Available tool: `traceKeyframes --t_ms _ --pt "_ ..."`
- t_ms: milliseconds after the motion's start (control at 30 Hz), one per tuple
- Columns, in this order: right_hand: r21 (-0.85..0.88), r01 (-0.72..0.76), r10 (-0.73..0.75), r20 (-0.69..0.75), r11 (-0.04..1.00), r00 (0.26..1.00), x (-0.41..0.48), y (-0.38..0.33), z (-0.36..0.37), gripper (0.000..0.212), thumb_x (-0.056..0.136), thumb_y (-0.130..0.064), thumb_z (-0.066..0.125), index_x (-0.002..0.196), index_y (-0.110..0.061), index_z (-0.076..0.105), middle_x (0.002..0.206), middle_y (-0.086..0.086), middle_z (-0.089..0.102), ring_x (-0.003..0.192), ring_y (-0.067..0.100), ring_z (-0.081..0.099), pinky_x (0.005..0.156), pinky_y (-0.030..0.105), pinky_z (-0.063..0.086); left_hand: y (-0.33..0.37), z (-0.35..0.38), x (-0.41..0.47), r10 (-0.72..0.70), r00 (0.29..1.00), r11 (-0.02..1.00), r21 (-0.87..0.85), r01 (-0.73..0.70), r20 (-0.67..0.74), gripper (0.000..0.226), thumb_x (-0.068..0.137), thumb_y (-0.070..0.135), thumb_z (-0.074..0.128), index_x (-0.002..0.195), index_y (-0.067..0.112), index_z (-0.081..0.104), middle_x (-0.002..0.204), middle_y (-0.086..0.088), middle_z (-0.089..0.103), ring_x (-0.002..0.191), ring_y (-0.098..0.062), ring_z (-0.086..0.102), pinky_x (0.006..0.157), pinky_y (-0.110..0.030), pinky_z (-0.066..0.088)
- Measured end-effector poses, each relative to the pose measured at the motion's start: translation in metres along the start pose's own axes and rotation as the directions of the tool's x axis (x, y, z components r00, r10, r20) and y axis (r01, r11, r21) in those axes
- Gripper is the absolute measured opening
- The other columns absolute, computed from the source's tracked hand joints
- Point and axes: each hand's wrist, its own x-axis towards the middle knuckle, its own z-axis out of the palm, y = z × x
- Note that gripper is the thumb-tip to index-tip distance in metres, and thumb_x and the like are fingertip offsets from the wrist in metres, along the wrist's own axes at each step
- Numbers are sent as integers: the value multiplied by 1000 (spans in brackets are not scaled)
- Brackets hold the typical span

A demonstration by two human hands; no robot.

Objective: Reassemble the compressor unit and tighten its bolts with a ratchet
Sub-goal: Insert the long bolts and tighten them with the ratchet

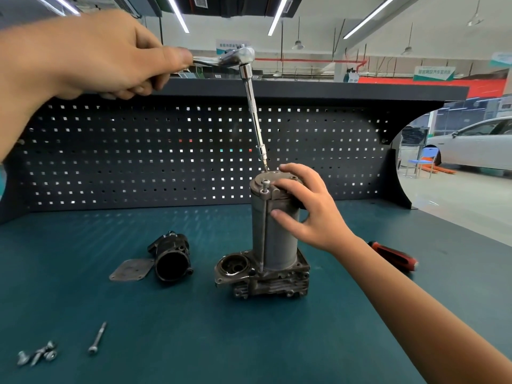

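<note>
Bolt-tightening step, I judge: my left hand (91, 56) grips the ratchet (235, 58), my right hand (307, 206) steadies the compressor unit (277, 231) with spread fingers, and the tilted extension (255, 115) needs squaring next.

Auto workshop, pegboard (194, 151) workbench (166, 314), parked car (476, 145)
</note>
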Motion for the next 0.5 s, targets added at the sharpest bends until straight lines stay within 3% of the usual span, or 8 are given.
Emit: traceKeyframes --t_ms 100,200,300,367,433,500 --pt "-75 17 -21 -55 997 998 0 -3 -1 36 73 -21 70 103 -1 68 133 21 48 129 37 36 101 61 34 0 -1 -2 3 1000 1000 -8 -3 0 52 88 52 49 62 7 50 32 7 37 25 -4 29 33 -15 24" --pt "-84 -33 32 -13 996 999 -4 -6 0 43 79 -30 63 114 -3 62 145 8 35 138 30 24 106 64 23 1 -2 -3 8 1000 1000 -11 -8 -2 52 88 52 48 63 6 50 32 7 37 25 -4 29 35 -15 25" --pt "58 -144 143 21 988 990 -5 -10 1 68 78 -25 64 139 -13 36 150 -9 9 142 12 11 115 49 7 2 -3 -5 11 1000 1000 -12 -11 -7 52 88 52 48 63 6 49 32 7 37 25 -5 29 30 -16 23" --pt "62 -158 156 24 986 987 -1 -12 -1 83 76 -25 64 142 -22 15 149 -14 0 141 6 6 114 42 -1 2 -4 -5 13 1000 1000 -14 -13 -15 52 89 51 48 63 6 49 32 7 37 25 -5 29 28 -15 23" --pt "17 -132 132 42 991 990 5 -14 -3 88 73 -24 63 142 -25 7 149 -16 -3 142 7 4 113 38 -7 2 -5 -6 16 1000 1000 -17 -16 -14 52 89 51 48 63 6 49 32 6 37 25 -4 29 27 -14 23" --pt "-16 -110 111 76 994 991 10 -16 -4 91 73 -23 63 146 -22 9 151 -15 6 144 11 8 111 28 -13 1 -6 -6 18 1000 1000 -18 -19 -9 52 88 52 48 63 6 50 32 6 37 25 -5 30 28 -15 23"
